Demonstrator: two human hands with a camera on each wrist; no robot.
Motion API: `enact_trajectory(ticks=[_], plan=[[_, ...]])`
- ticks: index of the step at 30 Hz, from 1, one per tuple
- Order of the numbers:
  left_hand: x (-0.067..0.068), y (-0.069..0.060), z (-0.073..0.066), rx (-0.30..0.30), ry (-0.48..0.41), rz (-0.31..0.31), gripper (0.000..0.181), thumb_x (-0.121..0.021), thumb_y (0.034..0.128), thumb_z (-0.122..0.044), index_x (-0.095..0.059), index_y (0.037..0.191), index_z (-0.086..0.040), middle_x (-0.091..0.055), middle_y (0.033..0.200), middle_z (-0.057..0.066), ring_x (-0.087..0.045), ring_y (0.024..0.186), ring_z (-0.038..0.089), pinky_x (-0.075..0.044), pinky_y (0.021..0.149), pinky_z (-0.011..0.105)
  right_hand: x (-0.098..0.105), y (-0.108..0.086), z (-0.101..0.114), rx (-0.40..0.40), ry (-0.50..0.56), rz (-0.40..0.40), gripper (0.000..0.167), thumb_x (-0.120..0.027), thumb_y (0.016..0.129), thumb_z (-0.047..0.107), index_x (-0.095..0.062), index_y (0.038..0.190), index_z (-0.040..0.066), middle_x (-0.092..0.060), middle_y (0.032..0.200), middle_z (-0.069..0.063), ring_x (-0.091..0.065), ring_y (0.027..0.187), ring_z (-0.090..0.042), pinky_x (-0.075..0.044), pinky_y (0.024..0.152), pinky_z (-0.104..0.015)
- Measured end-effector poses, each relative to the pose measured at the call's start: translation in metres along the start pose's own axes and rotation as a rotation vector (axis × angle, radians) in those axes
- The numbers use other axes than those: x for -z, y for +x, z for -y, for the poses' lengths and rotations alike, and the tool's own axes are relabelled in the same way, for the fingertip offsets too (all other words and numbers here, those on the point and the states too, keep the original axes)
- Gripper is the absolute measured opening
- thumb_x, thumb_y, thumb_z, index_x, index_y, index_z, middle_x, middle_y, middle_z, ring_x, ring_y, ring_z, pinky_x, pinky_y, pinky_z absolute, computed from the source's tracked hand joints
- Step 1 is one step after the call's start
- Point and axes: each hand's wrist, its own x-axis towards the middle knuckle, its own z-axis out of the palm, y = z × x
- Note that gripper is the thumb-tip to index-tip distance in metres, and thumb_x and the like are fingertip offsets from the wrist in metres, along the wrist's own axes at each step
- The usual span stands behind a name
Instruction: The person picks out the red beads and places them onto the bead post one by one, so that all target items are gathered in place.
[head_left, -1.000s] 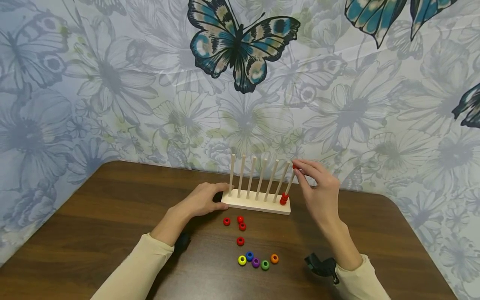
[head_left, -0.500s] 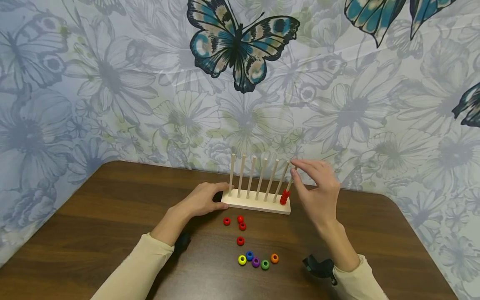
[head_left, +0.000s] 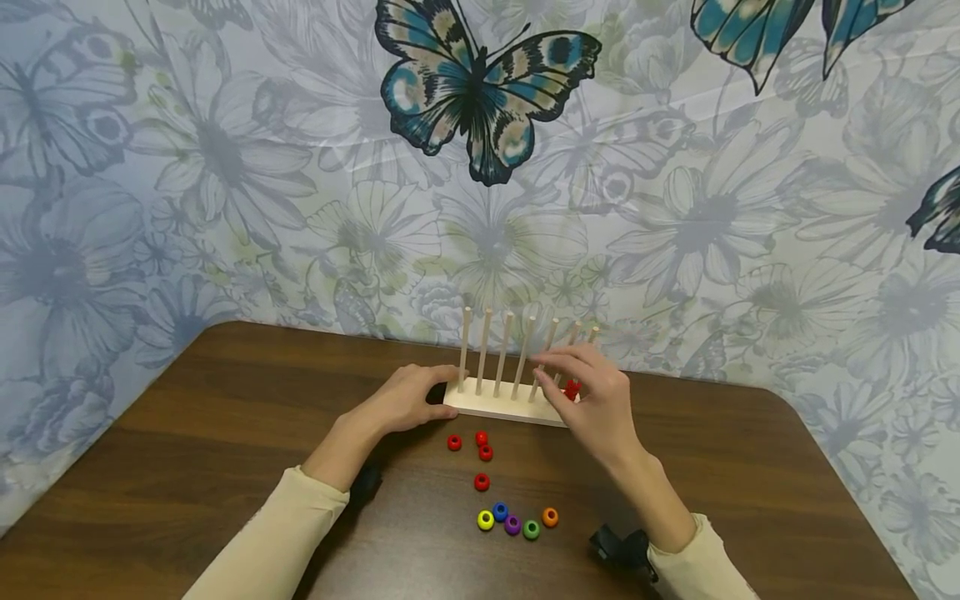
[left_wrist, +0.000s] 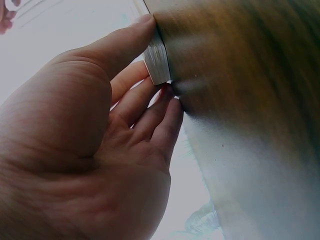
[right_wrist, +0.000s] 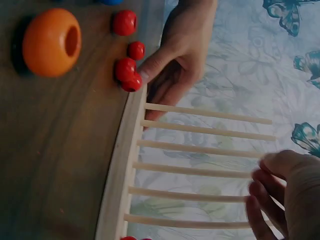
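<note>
A wooden base with upright pegs (head_left: 495,406) stands on the table. My left hand (head_left: 397,402) grips its left end; in the left wrist view the thumb of this hand (left_wrist: 85,120) lies on one side of the base end (left_wrist: 157,62), with fingers on the other. Red beads (head_left: 572,390) sit low on the rightmost peg, partly covered by my right hand (head_left: 596,404). That hand hovers in front of the right-hand pegs, its fingers loosely bent with no bead visible between them; the right wrist view shows its fingers (right_wrist: 257,192) near the peg tops.
Several loose red beads (head_left: 482,482) lie in front of the base. Nearer are a yellow (head_left: 485,520), a blue (head_left: 500,512), a purple (head_left: 512,524), a green (head_left: 531,529) and an orange bead (head_left: 550,517). A patterned cloth (head_left: 300,208) hangs behind the table (head_left: 187,467).
The red bead from my right fingers has dropped onto the stack on the rightmost peg. My right hand has let go and moved left and down. My left hand has stayed put.
</note>
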Motion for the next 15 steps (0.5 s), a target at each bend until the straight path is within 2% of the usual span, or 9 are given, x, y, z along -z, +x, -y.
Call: enact_trajectory(ticks=[2,5,10,15], plan=[[0.000,0.000,0.000,0.001,0.002,0.003,0.062,-0.084,0.0920,-0.028,-0.062,0.148,-0.015,-0.066,0.146,0.011,-0.063,0.132,0.036,-0.050,0.111,0.053,-0.004,-0.003,0.000,-0.003,0.033,0.068,0.017,-0.083,0.089,0.003,-0.082,0.105,0.010,-0.078,0.100,-0.001,-0.070,0.084,-0.018,-0.049,0.063,-0.023],[0.000,0.000,0.000,0.003,0.002,0.005,0.061,-0.084,0.0921,-0.028,-0.062,0.148,-0.015,-0.066,0.145,0.011,-0.063,0.131,0.036,-0.050,0.111,0.053,-0.010,-0.008,0.001,-0.013,0.082,0.165,0.016,-0.083,0.089,0.004,-0.082,0.104,0.010,-0.078,0.099,0.000,-0.070,0.080,-0.013,-0.053,0.063,-0.022],[0.000,0.000,0.000,-0.003,-0.003,-0.001,0.060,-0.084,0.0921,-0.028,-0.063,0.147,-0.015,-0.067,0.143,0.011,-0.065,0.129,0.035,-0.051,0.109,0.053,-0.021,-0.016,0.003,-0.058,0.157,0.373,0.015,-0.084,0.090,0.008,-0.081,0.105,0.010,-0.078,0.097,0.001,-0.072,0.083,-0.008,-0.063,0.074,-0.031],[0.000,0.000,0.001,-0.004,-0.006,-0.002,0.060,-0.084,0.0921,-0.028,-0.063,0.147,-0.014,-0.068,0.142,0.011,-0.065,0.129,0.035,-0.051,0.109,0.053,-0.030,-0.024,0.005,-0.124,0.186,0.537,0.013,-0.085,0.090,0.011,-0.082,0.102,0.012,-0.079,0.096,0.005,-0.073,0.087,-0.004,-0.063,0.080,-0.029]])
